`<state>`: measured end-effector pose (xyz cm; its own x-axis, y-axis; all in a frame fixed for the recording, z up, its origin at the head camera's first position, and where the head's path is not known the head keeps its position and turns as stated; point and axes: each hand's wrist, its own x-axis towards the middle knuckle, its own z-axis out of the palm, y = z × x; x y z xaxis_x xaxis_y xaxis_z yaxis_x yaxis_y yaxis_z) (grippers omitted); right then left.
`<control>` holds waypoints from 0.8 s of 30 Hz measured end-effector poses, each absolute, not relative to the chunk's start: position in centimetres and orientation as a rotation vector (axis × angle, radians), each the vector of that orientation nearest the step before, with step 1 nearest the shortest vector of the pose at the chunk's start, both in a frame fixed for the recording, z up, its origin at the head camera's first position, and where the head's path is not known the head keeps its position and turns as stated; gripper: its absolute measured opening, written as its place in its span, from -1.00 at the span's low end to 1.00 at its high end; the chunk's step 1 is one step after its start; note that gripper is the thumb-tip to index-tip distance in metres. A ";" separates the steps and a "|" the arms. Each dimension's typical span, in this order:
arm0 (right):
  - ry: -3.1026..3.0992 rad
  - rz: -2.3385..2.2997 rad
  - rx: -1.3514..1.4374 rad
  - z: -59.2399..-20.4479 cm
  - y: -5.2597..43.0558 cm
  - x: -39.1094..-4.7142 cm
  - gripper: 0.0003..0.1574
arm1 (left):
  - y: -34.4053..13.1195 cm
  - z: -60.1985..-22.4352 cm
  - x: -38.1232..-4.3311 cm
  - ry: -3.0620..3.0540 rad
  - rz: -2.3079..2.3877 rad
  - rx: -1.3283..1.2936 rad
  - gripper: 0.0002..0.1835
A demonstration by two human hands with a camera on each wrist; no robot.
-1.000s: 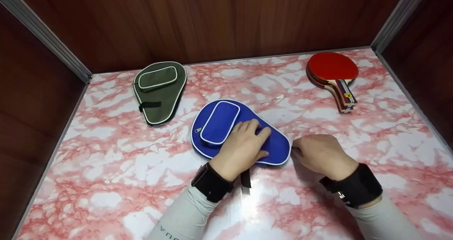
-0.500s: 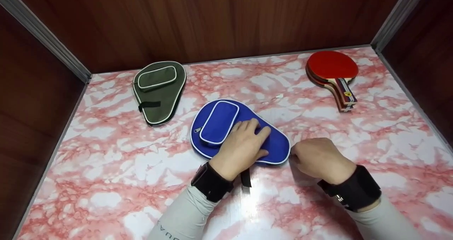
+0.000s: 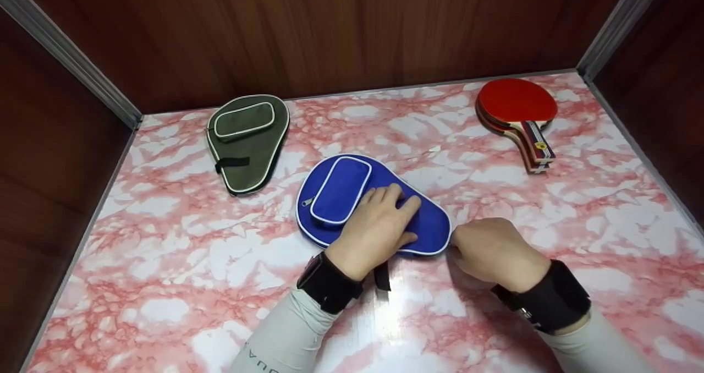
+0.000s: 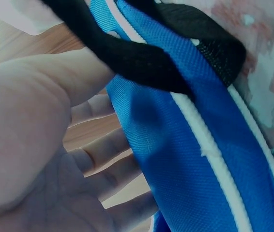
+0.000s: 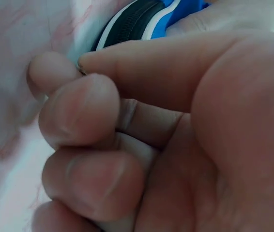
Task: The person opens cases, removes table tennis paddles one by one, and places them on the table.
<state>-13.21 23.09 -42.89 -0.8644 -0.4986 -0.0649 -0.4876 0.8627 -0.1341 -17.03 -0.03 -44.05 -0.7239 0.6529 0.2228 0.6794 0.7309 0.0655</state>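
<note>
A blue table tennis bat case (image 3: 434, 227) with white piping and a raised pocket (image 3: 342, 190) lies flat, its narrow end to the right. Across it rests my left hand (image 3: 379, 224), fingers relaxed on the cloth; the left wrist view shows a black strap (image 4: 132, 63) by its thumb. At the narrow end my right hand (image 3: 492, 249) has curled fingers. Its thumb and index fingertip pinch a tiny dark part, apparently the zipper pull (image 5: 82, 71), almost wholly hidden. The dark zipper (image 5: 134, 23) runs along the case's side beyond the thumb.
A green bat case (image 3: 253, 147) lies at the back left. Stacked red table tennis bats (image 3: 517, 100) lie at the back right. Brown wood-grain panels (image 3: 352, 37) enclose the pink marbled tabletop (image 3: 165, 274) at the back and sides.
My right hand has shifted slightly toward me along the narrow end of the blue case. The left hand stays on the case, which has barely moved.
</note>
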 end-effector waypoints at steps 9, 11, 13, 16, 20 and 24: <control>2.904 -0.207 -0.792 -42.8 23.1 -13.3 -0.70 | 0.0 -44.1 -17.0 -2.762 -0.199 -1.044 -0.43; 2.889 -0.205 -0.775 -42.8 23.2 -13.5 -0.67 | 0.0 -44.1 -17.0 -2.770 -0.181 -1.029 -0.44; 2.877 -0.203 -0.752 -42.7 23.3 -13.6 -0.65 | 0.0 -44.1 -17.0 -2.777 -0.168 -1.017 -0.46; 2.866 -0.193 -0.724 -42.5 23.4 -13.8 -0.66 | -0.1 -44.0 -17.0 -2.785 -0.149 -1.012 -0.51; 2.863 -0.176 -0.684 -42.3 23.4 -14.2 -0.64 | -0.3 -43.8 -16.9 -2.782 -0.129 -1.000 -0.58; 2.894 -0.174 -0.617 -42.4 23.4 -14.5 -0.61 | -0.1 -43.7 -16.6 -2.788 -0.128 -0.943 -0.59</control>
